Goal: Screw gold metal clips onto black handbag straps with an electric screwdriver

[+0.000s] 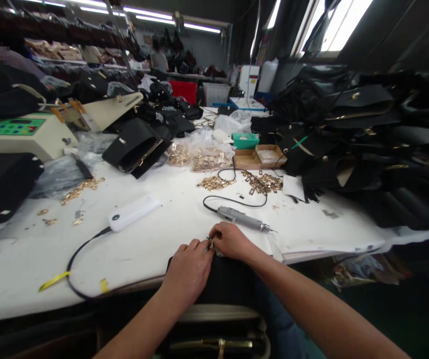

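Note:
My left hand [188,269] and my right hand [231,240] meet at the near edge of the white table [154,239], fingers curled and pinched together on a small metal fitting [211,244]. The fitting sits at the top of a black bag [229,284] that hangs over the table edge toward me. Just beyond my right hand lies a grey electric screwdriver [242,218] with a black cord. A white power unit [134,212] lies to the left of it.
Loose gold fittings [262,182] and bags of them [209,158] lie mid-table, with small cardboard boxes [259,157]. Black bags are piled high at right [367,144] and at back left [135,144]. A beige machine [23,132] stands at left. Other people work far back.

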Tool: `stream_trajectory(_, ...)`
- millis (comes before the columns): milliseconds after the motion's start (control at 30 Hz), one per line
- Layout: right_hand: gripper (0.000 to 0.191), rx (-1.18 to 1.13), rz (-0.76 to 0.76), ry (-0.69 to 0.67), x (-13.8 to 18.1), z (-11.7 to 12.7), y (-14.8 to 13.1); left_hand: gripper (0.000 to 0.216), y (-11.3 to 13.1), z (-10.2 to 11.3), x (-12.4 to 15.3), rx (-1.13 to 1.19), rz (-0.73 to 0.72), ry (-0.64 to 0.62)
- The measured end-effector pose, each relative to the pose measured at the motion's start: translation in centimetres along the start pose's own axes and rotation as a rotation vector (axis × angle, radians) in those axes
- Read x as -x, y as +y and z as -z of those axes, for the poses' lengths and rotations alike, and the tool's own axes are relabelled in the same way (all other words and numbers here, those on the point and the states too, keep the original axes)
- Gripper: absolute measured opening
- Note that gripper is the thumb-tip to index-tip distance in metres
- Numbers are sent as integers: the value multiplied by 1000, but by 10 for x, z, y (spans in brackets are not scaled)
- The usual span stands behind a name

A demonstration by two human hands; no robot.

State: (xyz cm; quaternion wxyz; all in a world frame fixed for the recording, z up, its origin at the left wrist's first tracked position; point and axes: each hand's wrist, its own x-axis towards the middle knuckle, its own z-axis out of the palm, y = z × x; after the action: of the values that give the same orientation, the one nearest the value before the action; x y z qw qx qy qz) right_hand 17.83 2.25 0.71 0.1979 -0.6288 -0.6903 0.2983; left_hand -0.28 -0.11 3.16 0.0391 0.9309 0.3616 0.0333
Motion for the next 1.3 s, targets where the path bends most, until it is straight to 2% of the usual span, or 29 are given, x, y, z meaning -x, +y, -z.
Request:
stream_trajectory(133,27,38,-11,17,-2,-3,-1,34,-6,-9,-1,-9,-26,62)
stream_trajectory(267,33,-30,-32,1,-5,-2,-2,39,-18,-28,2,-91,-115,222)
stream_trajectory(367,33,-105,-37,53,-7,17,5,38,-26,-40,6,-152,-192,347)
stream_trajectory(433,25,-31,-63,151,-12,41,17,37,-29,-44,8,-169,-213,371)
stream_trajectory(500,21,108,-138,233,-23,72,35,37,-31,-44,9,-161,-206,342)
stream_trajectory(600,25,212,-269,281,-45,113,71,38,-35,-41,9,-125,-192,285)
stream_trajectory(700,28,266,-362,268,-67,132,102,41,-40,-40,9,-90,-205,265)
stream_trajectory(867,21,306,-437,243,-85,132,130,41,-42,-46,12,-21,-185,273)
stream_trajectory(1000,18,301,-449,218,-87,133,137,40,-30,-39,15,79,-93,193)
stream_trajectory(1133,17,251,-441,200,-90,136,139,37,-18,-27,16,204,14,106)
stream_trajectory(1300,19,167,-377,247,-85,134,120,34,-13,-27,18,233,26,120)
